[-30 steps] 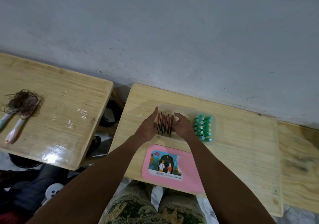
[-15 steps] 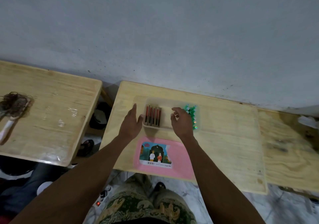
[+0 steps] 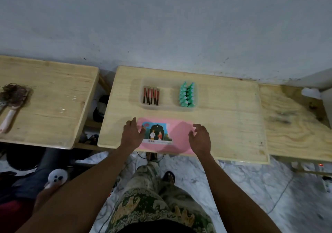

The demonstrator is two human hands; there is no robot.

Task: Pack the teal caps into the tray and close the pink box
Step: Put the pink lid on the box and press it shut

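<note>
A clear plastic tray (image 3: pixel 168 105) lies at the back of the middle wooden table. Several teal caps (image 3: pixel 186 94) stand packed in its right end, and several red-and-brown sticks (image 3: pixel 150 95) fill its left end. The flat pink box (image 3: pixel 177 137), with a picture label on top, lies at the table's front edge. My left hand (image 3: pixel 131 135) rests open at the box's left edge, fingers spread. At the box's right edge my right hand (image 3: pixel 200 139) hovers open with curled fingers. Neither hand holds anything.
The middle table (image 3: pixel 233 125) has bare wood to the right of the tray. A second table (image 3: pixel 48 103) at the left carries a hairbrush (image 3: pixel 12 103) tangled with hair. A third wooden surface (image 3: pixel 294 125) adjoins on the right. A grey wall rises behind; my legs and the marble floor are below.
Both hands have drawn back from the tray to the two sides of the pink box. The teal caps, partly hidden by my right hand before, now show fully in the tray.
</note>
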